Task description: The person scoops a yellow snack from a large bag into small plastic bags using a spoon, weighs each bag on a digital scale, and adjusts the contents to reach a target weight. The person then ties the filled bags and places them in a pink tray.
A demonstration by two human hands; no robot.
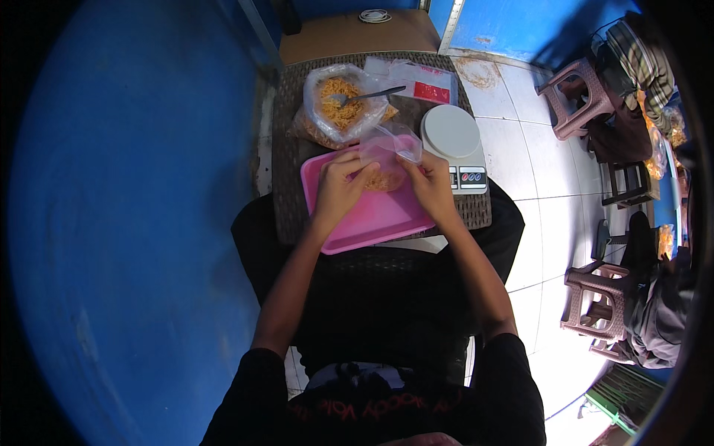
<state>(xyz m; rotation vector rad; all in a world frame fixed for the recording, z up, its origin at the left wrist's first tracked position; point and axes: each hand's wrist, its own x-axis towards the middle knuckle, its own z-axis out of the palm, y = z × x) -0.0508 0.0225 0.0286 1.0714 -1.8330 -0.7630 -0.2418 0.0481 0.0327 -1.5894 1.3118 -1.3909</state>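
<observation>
A small clear plastic bag (385, 149) is held between my left hand (345, 181) and my right hand (430, 181), each pinching one side of it. Some orange-brown shredded food (381, 180) sits in the bag's lower part. Beneath my hands lies a pink plastic tray (371, 220). Behind it stands a large clear bag (312, 95), its mouth folded wide around more of the shredded food (341, 114). A dark-handled spoon (372, 94) rests in that food. Close to my right hand is a white digital kitchen scale (450, 131) with nothing on its round plate.
Flat plastic packets (415, 81) with red print lie at the back of the woven-pattern table (479, 214). A coiled white cable (375, 16) rests on a brown board beyond. The blue wall (128, 223) is close on my left. Plastic stools (597, 301) and seated people are at right.
</observation>
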